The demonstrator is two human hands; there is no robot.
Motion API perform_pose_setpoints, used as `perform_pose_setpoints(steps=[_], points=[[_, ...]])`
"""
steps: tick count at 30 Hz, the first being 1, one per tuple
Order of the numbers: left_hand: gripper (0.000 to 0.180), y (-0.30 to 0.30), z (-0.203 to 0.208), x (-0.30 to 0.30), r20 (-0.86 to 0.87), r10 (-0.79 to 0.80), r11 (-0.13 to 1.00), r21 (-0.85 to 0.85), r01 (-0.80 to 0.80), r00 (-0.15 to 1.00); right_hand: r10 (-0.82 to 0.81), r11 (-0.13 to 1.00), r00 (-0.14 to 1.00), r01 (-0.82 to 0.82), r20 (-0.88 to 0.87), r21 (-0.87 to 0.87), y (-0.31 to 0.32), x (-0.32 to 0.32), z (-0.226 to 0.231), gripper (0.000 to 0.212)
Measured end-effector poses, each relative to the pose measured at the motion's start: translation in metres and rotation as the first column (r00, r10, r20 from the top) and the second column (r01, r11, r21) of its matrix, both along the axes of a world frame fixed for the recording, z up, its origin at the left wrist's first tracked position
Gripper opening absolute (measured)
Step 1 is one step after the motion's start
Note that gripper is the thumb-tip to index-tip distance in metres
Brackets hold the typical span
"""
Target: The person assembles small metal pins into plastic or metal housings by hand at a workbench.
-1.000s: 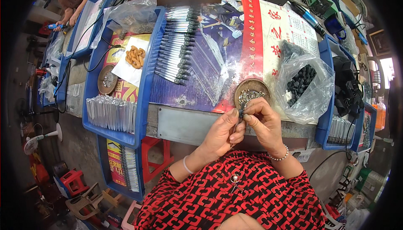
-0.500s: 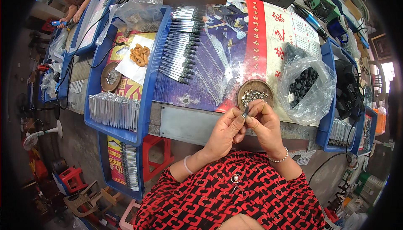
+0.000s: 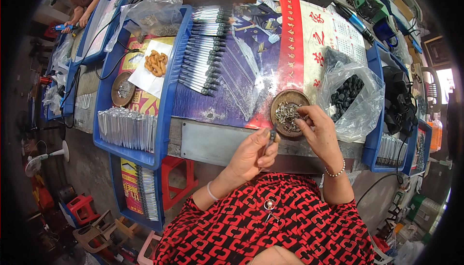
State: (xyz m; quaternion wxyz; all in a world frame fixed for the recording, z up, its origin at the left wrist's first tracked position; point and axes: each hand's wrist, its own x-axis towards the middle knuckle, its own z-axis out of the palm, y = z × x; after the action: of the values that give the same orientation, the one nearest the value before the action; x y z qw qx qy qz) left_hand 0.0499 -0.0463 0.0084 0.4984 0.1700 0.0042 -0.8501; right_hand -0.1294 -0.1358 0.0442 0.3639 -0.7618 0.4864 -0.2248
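Note:
My left hand (image 3: pixel 253 155) is closed, pinching a small dark grey part (image 3: pixel 272 135) upright between thumb and fingers, just in front of the table edge. What else lies inside its curled fingers is hidden. Over the right side of a round brown bowl (image 3: pixel 276 100) reaches my right hand (image 3: pixel 320 133). Its thumb and forefinger are bent and a little apart, touching or just above the small silvery metal pins (image 3: pixel 287 114) in the bowl. No piece shows plainly between those fingertips.
A clear bag (image 3: pixel 361 115) of small black parts lies right of the bowl. Rows of metal rods with dark ends (image 3: pixel 205 55) lie at the left. Blue trays (image 3: pixel 166 137) flank the workspace, one holding silvery strips (image 3: pixel 126 128). Another person's arm (image 3: pixel 96 0) shows at upper left.
My hands were together, fingertips meeting at the small part. Now my right hand has moved off to the bowl, while my left has drawn slightly back and down with the part.

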Motion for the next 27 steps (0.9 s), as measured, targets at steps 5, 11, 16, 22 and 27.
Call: perform_pose_setpoints(steps=[5,11,16,22,27], points=[[0.027,-0.003,0.002,0.01,0.019,0.053,0.998,0.014,-0.053,0.998,0.141,0.943,0.925,-0.234,-0.353,-0.236,-0.006,0.009,-0.004,0.022],[0.027,-0.003,0.001,0.011,-0.007,0.075,0.997,0.023,-0.075,0.997,0.147,0.957,0.9,-0.234,-0.409,-0.171,-0.013,0.009,-0.016,0.015],[0.028,-0.003,-0.003,0.012,-0.045,0.06,0.997,0.047,-0.057,0.997,0.089,0.982,0.983,-0.114,-0.162,-0.149,-0.016,0.008,-0.008,0.01],[0.031,-0.008,-0.003,0.008,-0.034,-0.003,0.999,0.032,0.004,0.999,-0.023,1.0,1.0,0.023,-0.017,-0.001,-0.017,0.0,-0.011,0.008],[0.029,-0.012,-0.006,0.003,-0.155,-0.013,0.997,0.073,0.025,0.988,-0.352,0.866,0.779,0.06,0.518,0.497,-0.016,-0.003,-0.012,0.006]])
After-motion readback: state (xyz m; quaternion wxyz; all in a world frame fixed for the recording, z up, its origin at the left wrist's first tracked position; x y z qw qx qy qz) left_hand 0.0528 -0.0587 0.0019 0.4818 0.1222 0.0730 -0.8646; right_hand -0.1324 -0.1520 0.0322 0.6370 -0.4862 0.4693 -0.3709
